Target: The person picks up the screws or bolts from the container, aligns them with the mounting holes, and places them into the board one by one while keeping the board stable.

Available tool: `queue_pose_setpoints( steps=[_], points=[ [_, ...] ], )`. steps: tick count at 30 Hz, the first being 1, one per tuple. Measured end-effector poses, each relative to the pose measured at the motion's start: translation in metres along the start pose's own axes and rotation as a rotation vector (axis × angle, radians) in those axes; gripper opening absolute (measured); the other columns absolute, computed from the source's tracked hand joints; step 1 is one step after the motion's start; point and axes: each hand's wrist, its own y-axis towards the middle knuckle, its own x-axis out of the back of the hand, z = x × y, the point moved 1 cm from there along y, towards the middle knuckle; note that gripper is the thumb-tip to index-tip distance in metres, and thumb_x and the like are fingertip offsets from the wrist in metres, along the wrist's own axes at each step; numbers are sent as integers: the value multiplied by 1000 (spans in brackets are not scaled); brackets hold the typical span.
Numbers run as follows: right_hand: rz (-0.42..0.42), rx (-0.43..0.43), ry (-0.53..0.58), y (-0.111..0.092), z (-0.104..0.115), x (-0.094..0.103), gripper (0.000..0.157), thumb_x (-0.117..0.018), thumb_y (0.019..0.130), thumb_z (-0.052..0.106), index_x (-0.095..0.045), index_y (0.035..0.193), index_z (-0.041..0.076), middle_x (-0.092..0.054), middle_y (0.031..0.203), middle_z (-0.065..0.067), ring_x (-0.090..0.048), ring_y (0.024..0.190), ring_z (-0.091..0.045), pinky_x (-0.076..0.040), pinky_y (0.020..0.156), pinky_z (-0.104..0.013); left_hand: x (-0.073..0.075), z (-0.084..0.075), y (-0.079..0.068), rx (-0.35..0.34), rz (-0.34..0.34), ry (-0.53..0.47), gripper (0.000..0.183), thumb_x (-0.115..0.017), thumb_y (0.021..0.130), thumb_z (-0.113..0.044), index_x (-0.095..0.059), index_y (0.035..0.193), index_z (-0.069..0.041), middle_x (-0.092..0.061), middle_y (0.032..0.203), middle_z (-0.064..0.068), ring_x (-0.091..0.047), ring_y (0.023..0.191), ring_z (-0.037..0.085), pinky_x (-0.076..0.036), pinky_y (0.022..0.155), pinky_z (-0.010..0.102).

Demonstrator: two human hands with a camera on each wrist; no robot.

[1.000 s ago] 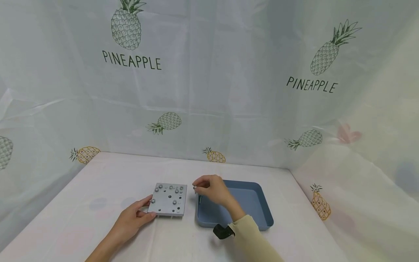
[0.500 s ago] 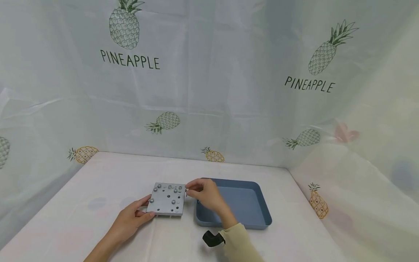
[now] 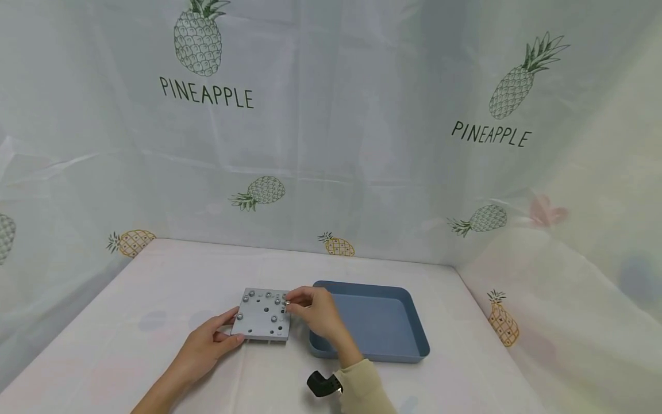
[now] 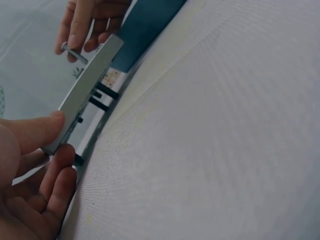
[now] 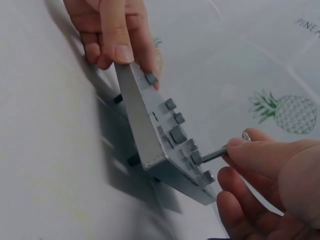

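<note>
A square silver metal plate (image 3: pixel 253 319), with several screws and holes across its top, is held just above the table. My left hand (image 3: pixel 208 346) grips its left edge, thumb on top and fingers underneath. Over the plate's right side is my right hand (image 3: pixel 319 313), pinching a small screw (image 5: pixel 216 153) between thumb and fingertips. That screw points down at a slant, its tip right at the plate's upper face among other screw heads (image 5: pixel 177 134). Dark screw ends (image 4: pixel 108 90) stick out below the plate in the left wrist view.
A blue rectangular tray (image 3: pixel 377 322) sits right of the plate, partly behind the right forearm. A black wrist-worn device (image 3: pixel 322 384) juts from the right sleeve (image 3: pixel 364 388). A pineapple-print curtain (image 3: pixel 362 144) hangs behind the white-covered table (image 3: pixel 181 276).
My right hand has moved left from the tray's left edge to over the plate's right side, carrying the screw. My left hand and the plate have stayed in place.
</note>
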Motion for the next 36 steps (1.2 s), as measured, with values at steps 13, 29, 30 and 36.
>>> queue_pose_setpoints(
  steps=[13,29,30,36],
  points=[
    [-55,-6,-15,3,-4,-7,13,-82,94,10,-83,106,15,-78,91,7,-67,83,-5,-51,70,-25,1,-1,2,5,7,23,80,-82,94,-38,-47,161,-11,-61,149,16,-68,96,9,-48,86,31],
    [-61,9,-54,4,-5,-15,13,-83,93,8,-83,104,15,-75,88,11,-64,80,1,-50,66,-22,1,4,2,0,14,17,80,-81,95,-40,-47,161,-11,-60,150,17,-69,96,9,-47,85,28],
    [-61,14,-62,4,-5,-15,14,-83,93,7,-83,104,14,-76,89,11,-64,80,1,-50,66,-22,1,4,2,-1,14,18,80,-81,95,-40,-47,161,-11,-60,149,17,-69,96,9,-48,85,28],
    [-68,38,-103,3,-5,-16,14,-83,93,7,-83,105,15,-77,90,10,-65,81,2,-50,68,-22,1,3,3,-7,11,28,80,-81,95,-40,-46,161,-10,-60,150,17,-69,95,8,-48,86,29]
  ],
)
